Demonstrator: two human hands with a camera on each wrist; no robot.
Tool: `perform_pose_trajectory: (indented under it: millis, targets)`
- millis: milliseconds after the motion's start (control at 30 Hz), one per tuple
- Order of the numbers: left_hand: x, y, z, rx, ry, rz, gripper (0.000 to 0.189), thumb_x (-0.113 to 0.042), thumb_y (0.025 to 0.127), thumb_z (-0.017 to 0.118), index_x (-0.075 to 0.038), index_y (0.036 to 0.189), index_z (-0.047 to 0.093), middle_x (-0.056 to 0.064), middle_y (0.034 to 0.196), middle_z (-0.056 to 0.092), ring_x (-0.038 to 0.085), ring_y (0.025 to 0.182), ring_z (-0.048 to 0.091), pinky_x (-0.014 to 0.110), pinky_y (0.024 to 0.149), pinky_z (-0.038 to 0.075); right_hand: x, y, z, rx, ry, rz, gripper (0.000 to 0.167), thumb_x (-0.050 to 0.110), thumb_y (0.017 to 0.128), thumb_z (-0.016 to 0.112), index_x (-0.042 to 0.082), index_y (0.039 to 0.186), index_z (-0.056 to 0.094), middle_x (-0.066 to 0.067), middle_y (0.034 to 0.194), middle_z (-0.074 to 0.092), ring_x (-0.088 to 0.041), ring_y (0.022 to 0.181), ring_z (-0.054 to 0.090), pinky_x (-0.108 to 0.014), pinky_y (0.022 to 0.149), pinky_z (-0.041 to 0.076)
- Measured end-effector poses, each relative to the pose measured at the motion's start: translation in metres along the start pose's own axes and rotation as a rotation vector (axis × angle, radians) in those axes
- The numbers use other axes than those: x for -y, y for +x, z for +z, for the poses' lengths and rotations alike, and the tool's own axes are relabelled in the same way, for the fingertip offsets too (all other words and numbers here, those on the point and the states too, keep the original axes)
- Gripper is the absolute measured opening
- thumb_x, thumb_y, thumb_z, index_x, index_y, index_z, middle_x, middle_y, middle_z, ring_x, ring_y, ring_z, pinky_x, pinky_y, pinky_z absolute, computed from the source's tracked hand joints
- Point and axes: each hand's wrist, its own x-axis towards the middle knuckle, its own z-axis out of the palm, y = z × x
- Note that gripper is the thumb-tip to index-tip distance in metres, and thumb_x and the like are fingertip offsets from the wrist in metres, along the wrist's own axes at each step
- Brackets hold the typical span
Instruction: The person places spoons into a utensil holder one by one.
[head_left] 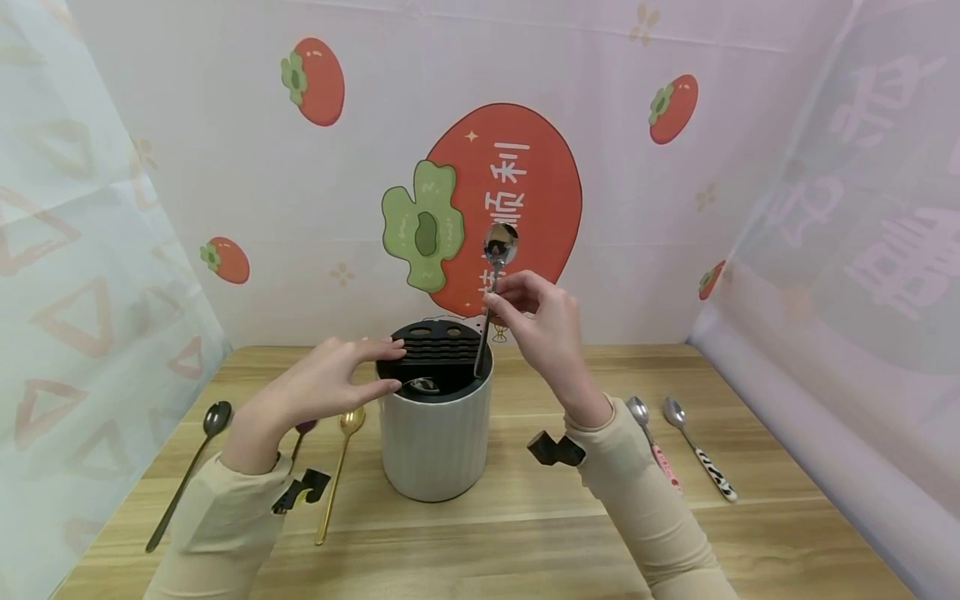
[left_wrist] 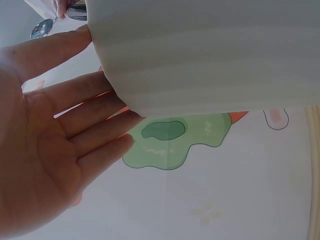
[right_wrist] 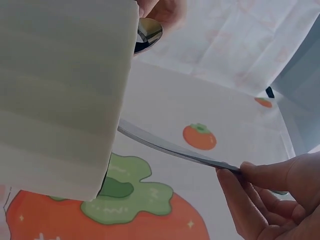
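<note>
A pale ribbed utensil holder [head_left: 435, 454] with a black slotted insert [head_left: 442, 354] stands upright on the table. My right hand [head_left: 543, 321] pinches a silver spoon [head_left: 500, 243] by its handle, bowl upward. The handle's lower end overlaps the right side of the holder's opening; in the right wrist view the thin handle [right_wrist: 172, 150] slants from the holder to my fingertips. My left hand [head_left: 326, 379] has thumb and fingers extended at the holder's left rim, gripping nothing. Between them shows the shiny bowl of another spoon [head_left: 423, 385] inside the front compartment.
On the left of the wooden table [head_left: 450, 558] lie a black spoon [head_left: 216, 419], a gold spoon [head_left: 350, 421] and a dark purple one [head_left: 305, 427], partly behind my arm. To the right are a pink-handled spoon [head_left: 663, 465] and a black-and-white-handled spoon [head_left: 716, 475]. A printed cloth [head_left: 600, 267] hangs behind.
</note>
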Motion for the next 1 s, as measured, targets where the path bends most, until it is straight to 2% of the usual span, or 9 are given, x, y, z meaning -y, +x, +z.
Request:
perform_pose_trajectory:
  millis: [533,1000]
  targets:
    - [0.000,0.001,0.001,-0.005,0.000,0.004,0.043,-0.032,0.089,0.066,-0.011,0.126,0.063,0.005,0.133,0.058,0.027,0.123,0.054,0.046,0.100,0.044,-0.005,0.000,0.002,0.033,0.047,0.019,0.015,0.014,0.082,0.074,0.005,0.093,0.069,-0.008,0.084,0.072,-0.015,0.071,0.070,-0.023,0.066,0.057]
    - [0.000,0.001,0.001,-0.007,-0.001,-0.004,0.043,-0.032,0.088,0.066,-0.011,0.125,0.063,0.004,0.132,0.059,0.027,0.123,0.054,0.046,0.100,0.044,-0.012,-0.001,-0.005,0.095,0.010,0.084,0.013,0.016,0.079,0.077,0.007,0.087,0.073,-0.007,0.080,0.073,-0.013,0.066,0.070,-0.026,0.060,0.056]
